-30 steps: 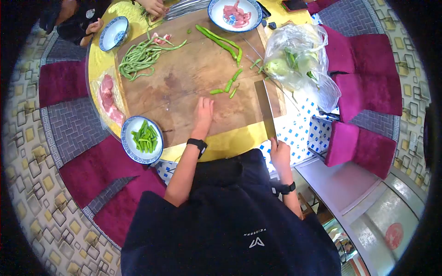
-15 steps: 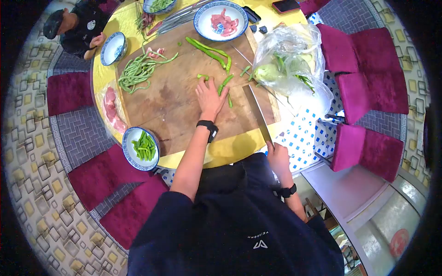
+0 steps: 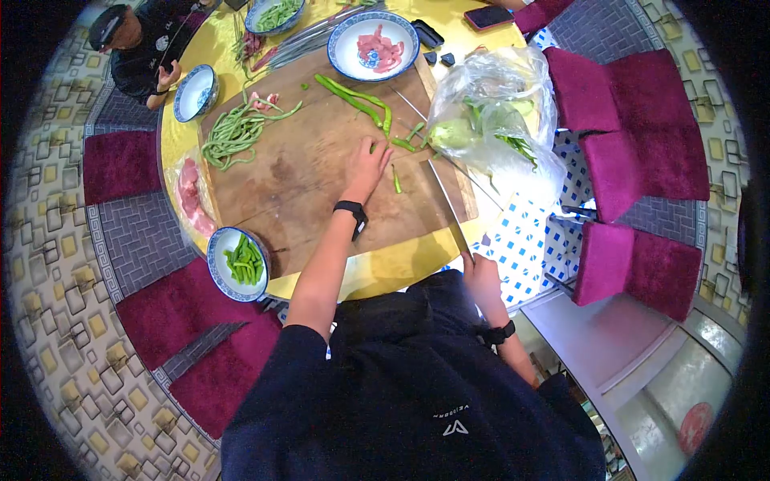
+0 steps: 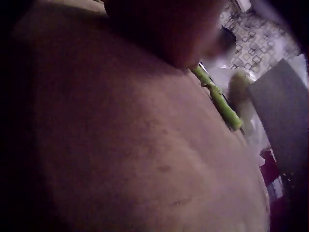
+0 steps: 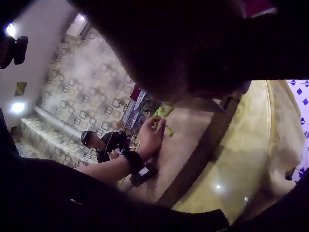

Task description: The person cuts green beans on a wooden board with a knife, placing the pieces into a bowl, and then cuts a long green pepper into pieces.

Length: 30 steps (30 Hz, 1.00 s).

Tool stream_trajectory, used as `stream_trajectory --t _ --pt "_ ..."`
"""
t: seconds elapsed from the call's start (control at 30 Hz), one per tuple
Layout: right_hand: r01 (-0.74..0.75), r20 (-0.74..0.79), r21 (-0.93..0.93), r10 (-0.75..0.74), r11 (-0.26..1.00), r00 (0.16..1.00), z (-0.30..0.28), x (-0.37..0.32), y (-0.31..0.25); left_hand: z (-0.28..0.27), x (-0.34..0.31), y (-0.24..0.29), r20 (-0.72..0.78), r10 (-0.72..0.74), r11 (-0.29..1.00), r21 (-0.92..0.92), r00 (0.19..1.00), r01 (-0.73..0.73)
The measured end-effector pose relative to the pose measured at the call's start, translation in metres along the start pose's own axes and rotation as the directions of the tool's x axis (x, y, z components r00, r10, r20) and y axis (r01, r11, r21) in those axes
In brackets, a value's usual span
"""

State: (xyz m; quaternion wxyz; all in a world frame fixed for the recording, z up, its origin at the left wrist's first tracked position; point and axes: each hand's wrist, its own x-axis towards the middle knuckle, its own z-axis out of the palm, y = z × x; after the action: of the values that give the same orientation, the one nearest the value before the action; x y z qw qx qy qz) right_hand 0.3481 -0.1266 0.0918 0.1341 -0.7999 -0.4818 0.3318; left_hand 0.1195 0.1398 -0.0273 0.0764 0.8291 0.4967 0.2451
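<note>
Knife (image 3: 449,200) slants away from the near right, its handle gripped by the right hand (image 3: 484,280) and its blade reaching over the right side of the wooden cutting board (image 3: 289,200); whether blade and wood touch, I cannot tell. Near left, a blue-rimmed bowl (image 3: 215,276) holds a small heap of short, bright green pepper lengths (image 3: 245,263).

Farther in, the left hand (image 3: 365,172) lies on the board with bent fingers at the loose pepper pieces; whether it pinches any is hidden. The main danger, I judge, is to those fingers: if the knife swung left while they reach among the pieces, the blade could nick them. A slim piece (image 3: 397,179), lying between hand and blade, could also be missed by a sweep.

A loose piece (image 4: 222,104) looks smooth, slightly kinked and pale at its end. Beyond, whole long peppers (image 3: 345,90) lie curved and yellowish green. At far right a clear plastic bag (image 3: 497,104) crowds the board's edge, where stray bits might slip beneath it.
</note>
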Motion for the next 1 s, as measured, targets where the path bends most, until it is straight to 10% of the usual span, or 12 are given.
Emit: stream_trajectory --t 0.53,0.73,0.9,1.0 --pt "0.13 -0.008 -0.064 -0.13 0.99 0.991 0.007 0.007 0.045 -0.029 -0.023 0.029 0.257 -0.072 0.991 0.129 0.964 0.04" --pt "0.164 0.078 -0.075 -0.158 0.984 0.984 0.014 0.02 0.035 -0.218 -0.181 -0.061 -0.337 -0.472 0.778 0.275 0.814 0.565" --pt "0.289 -0.032 -0.139 -0.296 0.947 0.955 0.028 0.038 0.05 -0.266 -0.249 -0.119 -0.259 -0.694 0.526 0.456 0.672 0.718" --pt "0.158 0.029 -0.145 -0.156 0.977 0.987 0.01 0.035 0.015 -0.253 -0.194 -0.09 -0.399 -0.393 0.63 0.54 0.828 0.559"
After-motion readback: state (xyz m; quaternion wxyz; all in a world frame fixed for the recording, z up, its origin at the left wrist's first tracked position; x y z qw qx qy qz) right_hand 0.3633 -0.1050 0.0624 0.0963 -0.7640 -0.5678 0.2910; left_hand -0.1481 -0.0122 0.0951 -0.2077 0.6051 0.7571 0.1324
